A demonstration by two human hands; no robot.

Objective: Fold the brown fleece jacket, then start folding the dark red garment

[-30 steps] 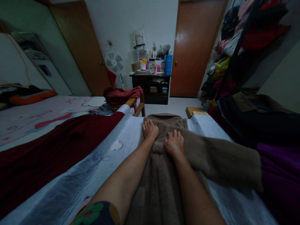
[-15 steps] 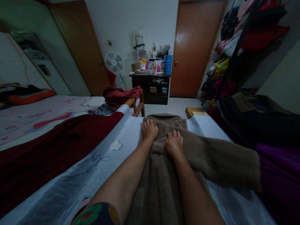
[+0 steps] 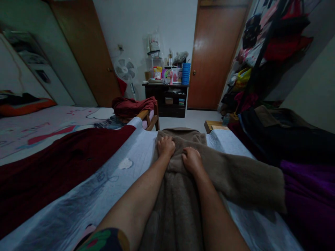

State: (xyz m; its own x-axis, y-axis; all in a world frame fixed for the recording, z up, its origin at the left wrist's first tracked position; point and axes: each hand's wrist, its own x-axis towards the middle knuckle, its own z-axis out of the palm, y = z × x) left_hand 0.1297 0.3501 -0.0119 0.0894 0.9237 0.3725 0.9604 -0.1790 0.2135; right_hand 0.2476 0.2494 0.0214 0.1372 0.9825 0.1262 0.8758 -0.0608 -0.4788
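Observation:
A brown, fleecy coat (image 3: 174,188) lies lengthwise on the light blue and white bedding, with one sleeve (image 3: 251,177) stretched out to the right. Near its far end my left hand (image 3: 166,146) presses down, fingers curled into the cloth. My right hand (image 3: 193,159) is a little closer to me and to the right, its fingers bent around a fold at the base of the sleeve. The fingertips of both hands are partly hidden in the fabric.
Dark red clothing (image 3: 65,164) lies to the left. Purple cloth (image 3: 309,188) and a dark garment pile (image 3: 285,132) are on the right. Beyond the bed are a wooden chair (image 3: 154,120) with red cloth, a dark cabinet (image 3: 167,104), a fan (image 3: 125,69) and a door (image 3: 209,59).
My right hand's fingers, spread on the coat before, have curled into the cloth. My left hand's fingers have also bent in more. The whole view has shifted slightly.

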